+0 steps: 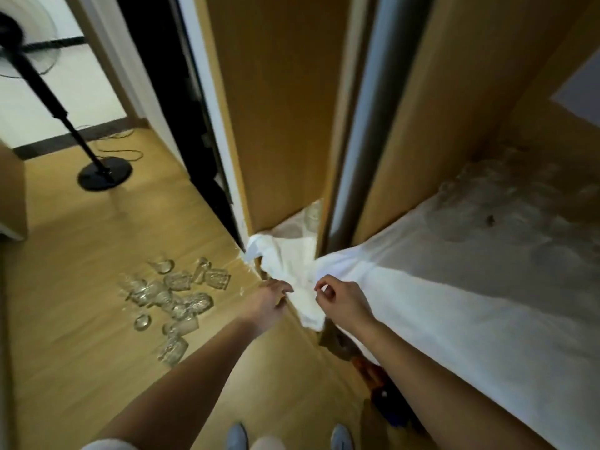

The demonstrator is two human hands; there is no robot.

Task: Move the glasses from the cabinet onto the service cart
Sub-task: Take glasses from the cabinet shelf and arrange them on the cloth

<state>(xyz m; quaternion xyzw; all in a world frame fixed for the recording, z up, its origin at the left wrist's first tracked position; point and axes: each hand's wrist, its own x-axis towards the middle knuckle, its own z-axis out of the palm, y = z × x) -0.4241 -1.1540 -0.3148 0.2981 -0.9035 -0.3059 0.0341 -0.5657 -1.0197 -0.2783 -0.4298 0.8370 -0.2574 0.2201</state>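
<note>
Glasses lie tumbled in a heap on the wooden floor beside the cabinet. They look rigid, slippery and breakable, so each is best gripped round its body. The left hand and right hand each pinch the white cloth.

Both arms stretch forward, left hand and right hand close together, fingers pinching white cloth.

Home, wood floor, standing fan (corded), cabinet
</note>
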